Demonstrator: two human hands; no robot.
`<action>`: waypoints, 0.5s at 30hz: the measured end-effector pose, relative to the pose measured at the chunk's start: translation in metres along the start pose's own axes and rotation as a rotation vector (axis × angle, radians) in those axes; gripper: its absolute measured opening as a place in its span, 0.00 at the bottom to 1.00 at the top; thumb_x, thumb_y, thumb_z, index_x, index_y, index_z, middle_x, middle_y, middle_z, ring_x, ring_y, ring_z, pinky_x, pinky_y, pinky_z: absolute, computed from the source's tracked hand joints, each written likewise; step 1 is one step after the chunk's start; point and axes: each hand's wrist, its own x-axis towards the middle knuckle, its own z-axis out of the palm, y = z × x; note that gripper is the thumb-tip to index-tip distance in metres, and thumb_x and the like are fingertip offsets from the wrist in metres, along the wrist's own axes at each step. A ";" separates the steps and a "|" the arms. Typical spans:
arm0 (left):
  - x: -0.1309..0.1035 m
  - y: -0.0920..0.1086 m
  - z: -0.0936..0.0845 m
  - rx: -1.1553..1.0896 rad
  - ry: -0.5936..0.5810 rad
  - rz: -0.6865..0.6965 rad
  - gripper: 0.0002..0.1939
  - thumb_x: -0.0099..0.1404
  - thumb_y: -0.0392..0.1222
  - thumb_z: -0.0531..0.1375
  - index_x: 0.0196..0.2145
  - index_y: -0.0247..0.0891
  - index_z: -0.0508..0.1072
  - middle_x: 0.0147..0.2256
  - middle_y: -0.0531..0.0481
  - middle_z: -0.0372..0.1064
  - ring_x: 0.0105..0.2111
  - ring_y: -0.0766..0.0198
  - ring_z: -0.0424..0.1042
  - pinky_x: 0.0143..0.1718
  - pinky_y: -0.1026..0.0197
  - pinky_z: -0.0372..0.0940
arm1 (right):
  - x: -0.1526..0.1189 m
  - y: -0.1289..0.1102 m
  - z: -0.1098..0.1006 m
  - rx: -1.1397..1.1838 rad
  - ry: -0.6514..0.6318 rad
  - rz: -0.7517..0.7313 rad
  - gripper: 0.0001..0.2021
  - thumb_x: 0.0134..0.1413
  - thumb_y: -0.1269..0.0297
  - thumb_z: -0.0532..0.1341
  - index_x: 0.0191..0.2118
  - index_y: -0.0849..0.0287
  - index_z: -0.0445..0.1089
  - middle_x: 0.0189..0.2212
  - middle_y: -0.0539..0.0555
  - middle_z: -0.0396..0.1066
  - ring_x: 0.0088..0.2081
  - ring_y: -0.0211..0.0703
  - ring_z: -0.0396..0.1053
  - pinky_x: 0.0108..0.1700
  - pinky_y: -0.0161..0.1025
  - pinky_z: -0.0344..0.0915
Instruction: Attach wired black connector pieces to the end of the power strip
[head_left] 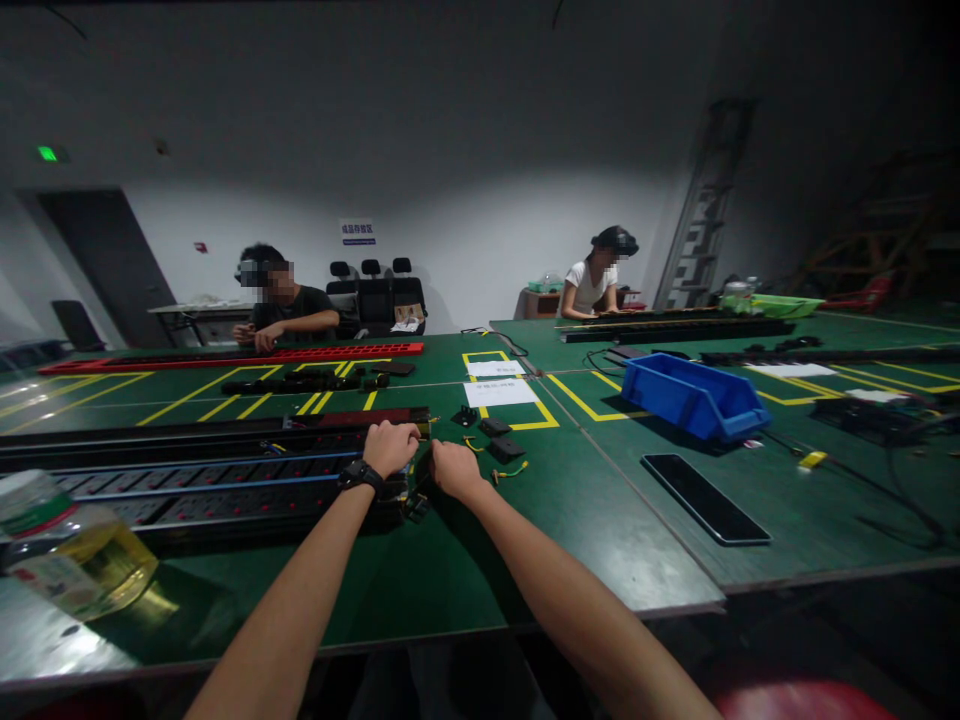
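Long black rails with rows of sockets [225,482] lie on the green table, reaching in from the left. At their right end is my left hand [391,447], fingers curled over the rail end, with a dark watch on the wrist. Just right of it my right hand [455,470] is closed in a pinch; what sits between its fingertips is too small to make out. A small black connector [417,507] hangs at the rail end below my hands. Small black blocks [504,447] and a short yellow-ended wire [511,474] lie right of my right hand.
A bottle of yellow liquid [82,550] is at the front left. To the right are a blue bin [690,395], a phone [705,498] and loose cables. Paper sheets [501,391] lie mid-table. Across it, two people work, one at a red rail [352,352].
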 end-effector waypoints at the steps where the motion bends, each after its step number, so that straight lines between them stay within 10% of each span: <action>1: 0.000 0.000 -0.001 0.003 -0.002 0.000 0.18 0.68 0.43 0.53 0.46 0.47 0.81 0.43 0.44 0.81 0.47 0.50 0.74 0.52 0.51 0.61 | 0.000 0.000 0.000 0.000 -0.002 0.002 0.11 0.68 0.68 0.52 0.49 0.61 0.69 0.44 0.63 0.78 0.45 0.51 0.77 0.44 0.41 0.68; 15: -0.001 -0.005 -0.001 -0.051 0.001 0.001 0.15 0.63 0.44 0.59 0.46 0.49 0.79 0.39 0.48 0.81 0.46 0.49 0.74 0.50 0.52 0.61 | 0.001 0.000 0.001 -0.010 -0.005 0.005 0.10 0.68 0.66 0.54 0.50 0.61 0.69 0.45 0.63 0.77 0.46 0.51 0.77 0.44 0.41 0.69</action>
